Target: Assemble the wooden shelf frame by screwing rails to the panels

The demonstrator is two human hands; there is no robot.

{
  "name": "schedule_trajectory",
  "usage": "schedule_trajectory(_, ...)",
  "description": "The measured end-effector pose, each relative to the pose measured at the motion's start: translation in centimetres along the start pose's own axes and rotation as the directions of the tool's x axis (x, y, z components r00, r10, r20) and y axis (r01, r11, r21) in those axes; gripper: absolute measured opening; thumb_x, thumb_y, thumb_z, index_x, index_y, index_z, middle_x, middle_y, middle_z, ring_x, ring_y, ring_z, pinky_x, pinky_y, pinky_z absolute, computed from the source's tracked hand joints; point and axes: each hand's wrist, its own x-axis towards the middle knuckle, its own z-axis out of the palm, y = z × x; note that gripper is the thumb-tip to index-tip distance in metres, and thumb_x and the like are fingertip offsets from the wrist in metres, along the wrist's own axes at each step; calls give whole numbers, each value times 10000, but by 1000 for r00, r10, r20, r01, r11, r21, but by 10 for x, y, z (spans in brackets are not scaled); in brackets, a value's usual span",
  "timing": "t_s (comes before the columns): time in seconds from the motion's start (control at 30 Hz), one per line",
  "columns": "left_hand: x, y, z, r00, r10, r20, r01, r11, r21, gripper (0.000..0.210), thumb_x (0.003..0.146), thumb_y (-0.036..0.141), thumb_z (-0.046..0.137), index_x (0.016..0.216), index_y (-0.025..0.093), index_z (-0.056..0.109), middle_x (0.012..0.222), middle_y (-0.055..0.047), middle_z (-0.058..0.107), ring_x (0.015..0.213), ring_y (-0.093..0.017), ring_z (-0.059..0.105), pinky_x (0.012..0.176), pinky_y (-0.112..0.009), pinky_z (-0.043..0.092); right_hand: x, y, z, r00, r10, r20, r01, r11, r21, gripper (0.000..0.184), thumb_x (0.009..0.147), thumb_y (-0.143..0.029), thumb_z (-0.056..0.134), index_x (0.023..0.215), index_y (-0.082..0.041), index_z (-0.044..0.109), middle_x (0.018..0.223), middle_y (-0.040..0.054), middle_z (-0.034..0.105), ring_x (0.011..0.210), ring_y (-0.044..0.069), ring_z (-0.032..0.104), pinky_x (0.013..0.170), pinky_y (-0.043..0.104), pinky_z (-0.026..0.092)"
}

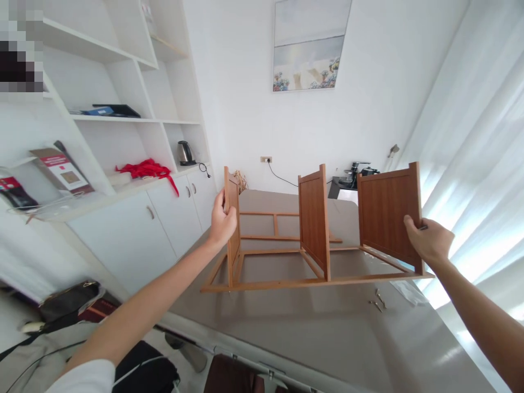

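A brown wooden side frame (270, 284) lies flat on the grey table, with three wooden shelf panels standing upright from it. My left hand (224, 221) is closed around the edge of the left panel (233, 229), near its upper half. My right hand (429, 240) grips the outer edge of the right panel (387, 210), thumb on its face. Between my hands, the middle panel (313, 218) stands untouched. Behind them a second wooden frame (270, 238) rests flat on the table, partly hidden by the middle panel.
Several small metal pieces (377, 301) and clear plastic wrap (409, 292) lie on the grey table (319, 327). White shelving (118, 117) with a kettle (185, 153) and red cloth (148, 170) is at left. A curtain (483, 164) hangs at right; a coffee maker (354, 173) stands behind.
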Motion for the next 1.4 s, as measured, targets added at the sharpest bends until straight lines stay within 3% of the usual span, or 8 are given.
schedule_trajectory(0.23,-9,-10,-1,996,80,-33,-79,997,8,599,885,132,434,1475,178,339,1505,-92,436,1415,-203,393,1198,-353,309,9,6,25,986,143,-82,-128,978,165,506,869,-620,429,499,-281,363,491,43,496,505,244,472,628,392,384)
schedule_trajectory(0.5,14,-2,-8,1000,-23,2,23,1000,-15,592,908,237,551,1468,199,360,1510,-110,426,1408,-245,403,1161,-384,366,28,5,33,987,140,-74,-128,981,147,516,852,-587,463,457,-281,336,445,45,477,485,238,438,668,408,367)
schedule_trajectory(0.67,-94,9,-84,979,151,-140,-121,972,199,362,934,426,556,1271,293,555,1239,-83,615,1189,-272,580,1032,-438,484,35,3,36,985,153,-79,-141,980,141,477,843,-580,462,482,-276,388,449,57,497,496,250,451,676,414,354)
schedule_trajectory(0.73,-159,-6,-113,980,197,9,-192,945,266,180,935,378,547,1088,337,634,894,-50,662,894,-250,651,833,-415,560,38,3,39,982,176,-71,-166,978,128,443,832,-578,470,513,-273,438,468,71,517,511,253,458,683,414,351)
schedule_trajectory(0.8,-209,-30,-127,955,-20,297,-100,918,384,157,940,339,538,1041,351,658,847,-41,659,781,-235,641,759,-399,560,41,3,42,981,184,-60,-176,977,120,402,821,-573,478,566,-264,505,512,98,554,547,261,478,704,418,342)
schedule_trajectory(0.9,-237,-64,-123,870,-239,431,-19,857,515,266,950,351,508,1180,338,642,1086,-72,658,955,-261,646,891,-433,531,45,2,44,982,182,-50,-175,976,126,373,823,-561,471,677,-243,599,610,150,610,639,287,521,736,435,312)
schedule_trajectory(1.1,-212,-84,-94,748,-259,612,-187,802,568,258,972,266,442,949,275,699,952,-50,655,879,-214,657,811,-347,526,43,-6,39,978,209,-22,-206,972,111,373,828,-556,481,693,-232,609,597,123,601,636,272,503,762,425,319)
schedule_trajectory(1.4,-218,-80,-67,764,-292,576,-300,630,717,340,954,198,397,1260,215,544,1164,-104,614,992,-228,653,808,-341,554,36,-13,27,978,200,-64,-192,975,112,424,822,-577,517,571,-236,514,490,27,497,554,213,439,724,370,343)
